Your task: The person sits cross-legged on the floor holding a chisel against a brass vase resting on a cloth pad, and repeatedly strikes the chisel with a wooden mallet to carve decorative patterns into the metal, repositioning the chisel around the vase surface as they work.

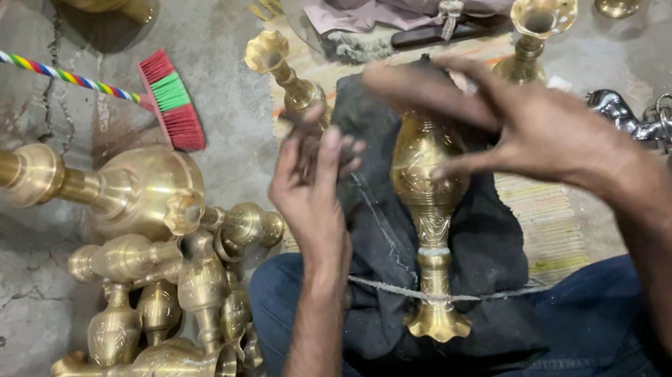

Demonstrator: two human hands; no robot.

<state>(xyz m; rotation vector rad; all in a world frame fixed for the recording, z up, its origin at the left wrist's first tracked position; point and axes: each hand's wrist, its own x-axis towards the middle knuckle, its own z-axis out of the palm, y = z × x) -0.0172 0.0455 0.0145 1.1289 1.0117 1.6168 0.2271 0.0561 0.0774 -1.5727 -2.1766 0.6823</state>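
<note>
Jeans-clad lap bearing dark cloth (381, 236) with engraved brass vase (429, 218) lying loose between the hands, left hand (313, 188) and right hand (527, 123) both spread, gripping nothing; risk: unheld, vase may roll off toward the vase pile (166, 320) left of them.

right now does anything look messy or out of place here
The brass vases on the left lie tumbled in a heap on the floor, pointing every way, some on top of others. The vase on the dark cloth lies flat, in line with the lap. No damage shows.
</note>
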